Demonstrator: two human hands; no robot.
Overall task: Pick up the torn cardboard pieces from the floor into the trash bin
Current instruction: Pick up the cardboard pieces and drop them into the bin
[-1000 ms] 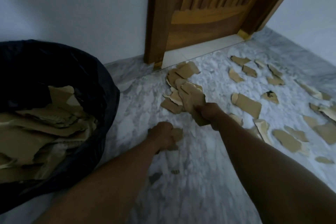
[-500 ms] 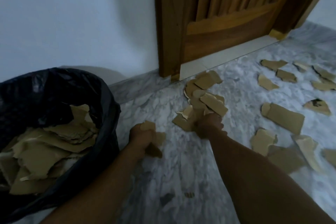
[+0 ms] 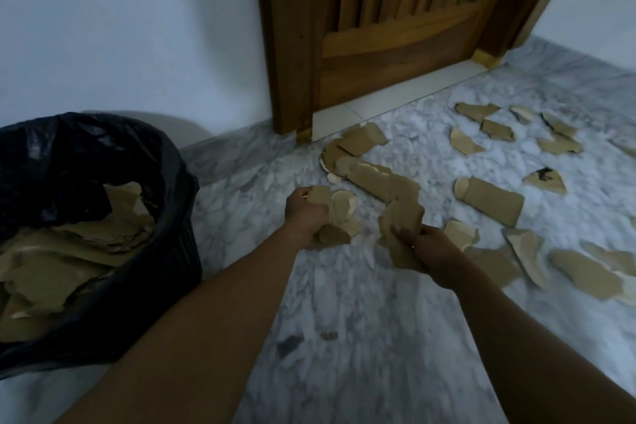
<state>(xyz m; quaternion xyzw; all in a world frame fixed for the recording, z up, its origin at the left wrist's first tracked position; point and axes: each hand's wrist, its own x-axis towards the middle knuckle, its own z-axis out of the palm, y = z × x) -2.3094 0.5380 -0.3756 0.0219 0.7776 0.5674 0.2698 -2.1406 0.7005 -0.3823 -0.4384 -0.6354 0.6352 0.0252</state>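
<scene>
Brown torn cardboard is already filling much of the black-lined trash bin [image 3: 103, 217] at the left, so the job is looking partly done. Both hands are holding more: the left hand [image 3: 304, 217] is clenching its grip on a few scraps, and the right hand [image 3: 425, 248] is clamping a bigger crumpled bunch. Many cardboard pieces [image 3: 488, 200] are still lying scattered over the marble floor [image 3: 344, 337], mostly to the right and near the wooden door [image 3: 395, 45]. They are looking thin, ragged-edged and pale where torn.
</scene>
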